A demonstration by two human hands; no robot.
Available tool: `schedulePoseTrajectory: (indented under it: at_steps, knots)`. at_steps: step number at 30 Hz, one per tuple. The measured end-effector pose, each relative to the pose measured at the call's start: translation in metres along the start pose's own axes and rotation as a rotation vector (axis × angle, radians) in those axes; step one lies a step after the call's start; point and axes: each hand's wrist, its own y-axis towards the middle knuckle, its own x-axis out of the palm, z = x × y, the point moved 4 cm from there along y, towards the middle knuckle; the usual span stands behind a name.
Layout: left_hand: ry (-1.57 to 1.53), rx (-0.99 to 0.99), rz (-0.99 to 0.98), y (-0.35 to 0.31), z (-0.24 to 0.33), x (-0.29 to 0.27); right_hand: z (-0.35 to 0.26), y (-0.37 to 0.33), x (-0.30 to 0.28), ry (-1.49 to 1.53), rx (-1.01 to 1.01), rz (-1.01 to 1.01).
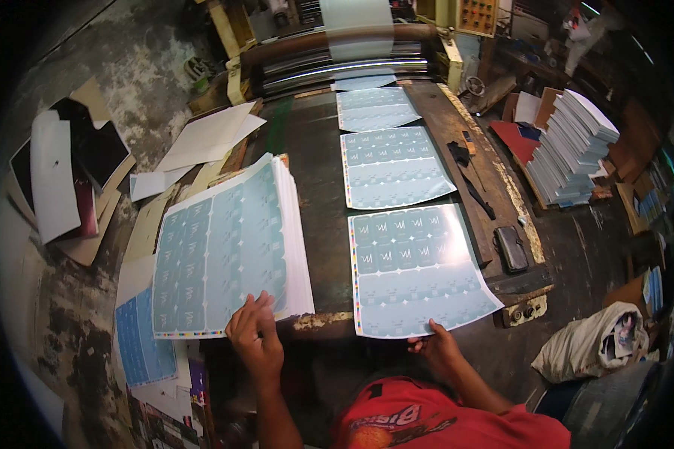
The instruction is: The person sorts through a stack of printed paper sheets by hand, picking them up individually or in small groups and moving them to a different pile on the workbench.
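My right hand (439, 347) pinches the near edge of a glossy pale teal printed sheet (404, 277), thumb on top and fingers beneath. The sheet lies at the front end of a long table, its near right corner bent and reaching past the edge. At the near right corner of a thick stack of similar printed sheets (225, 247), my left hand (254, 329) rests with loosely bent fingers and holds nothing. Behind the pinched sheet lie another printed sheet (393, 168) and a further one (376, 108), in a row leading back to the machine's rollers (337, 69).
The worn dark table (314, 194) has chipped edges. On its right side lie a black case (510, 248) and a dark strap (478, 193). A tall pile of paper bundles (573, 146) stands right; a white sack (591, 344) sits nearer. Loose boards (67, 179) lie left.
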Motion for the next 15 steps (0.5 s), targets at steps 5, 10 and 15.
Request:
schedulePoseTrajectory:
  at_steps: [5, 10, 15]
  knots:
    - [-0.023, -0.039, 0.075, 0.008, 0.012, 0.007, -0.001, 0.024, 0.001, 0.067, -0.139, 0.151]
    - [0.08, -0.022, 0.067, -0.001, 0.007, 0.009, 0.003, 0.011, 0.033, 0.025, -0.286, 0.23]
    - [0.125, 0.041, 0.095, -0.005, 0.01, 0.01, 0.031, -0.007, 0.094, -0.201, -0.149, -0.22]
